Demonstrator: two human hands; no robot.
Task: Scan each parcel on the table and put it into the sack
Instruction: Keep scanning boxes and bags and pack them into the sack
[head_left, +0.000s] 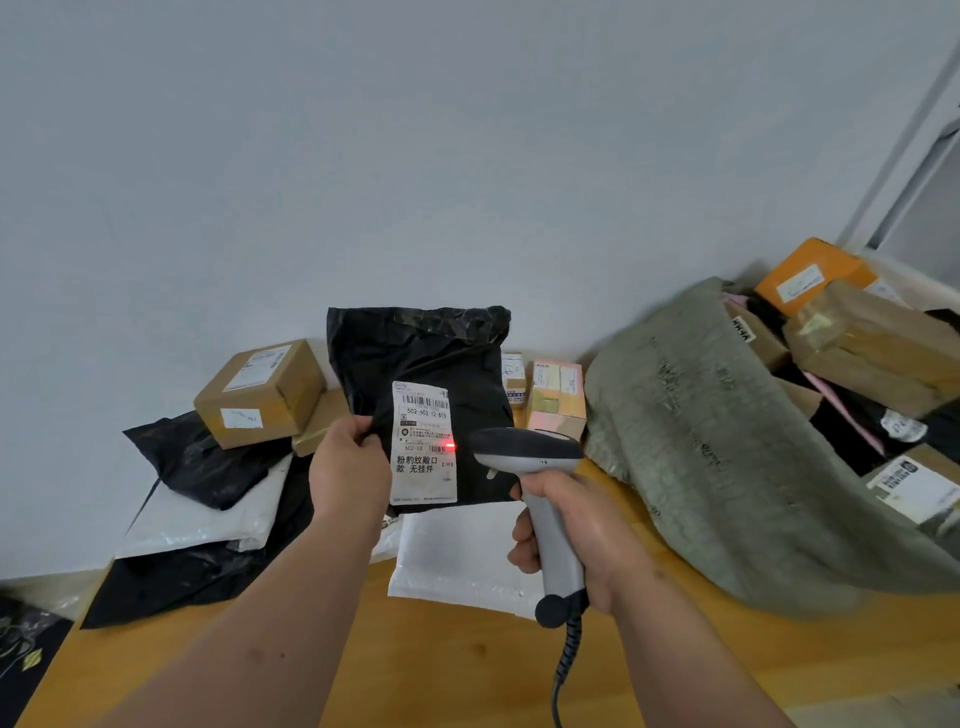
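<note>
Right hand (574, 530): fingers gripping the scanner (540, 488), aiming its red dot at the label
Left hand (349, 467): pinching the black parcel (421, 358) upright above the table (415, 665)
Sack (727, 441): lying open at right, boxes showing inside

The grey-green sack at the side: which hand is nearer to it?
Right. The right hand, gripping the scanner, is just beside the sack; the left hand, holding the black parcel, is farther away.

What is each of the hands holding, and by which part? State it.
Left hand pinches the black parcel at its left edge, beside the label. Right hand grips the scanner by its handle.
</note>
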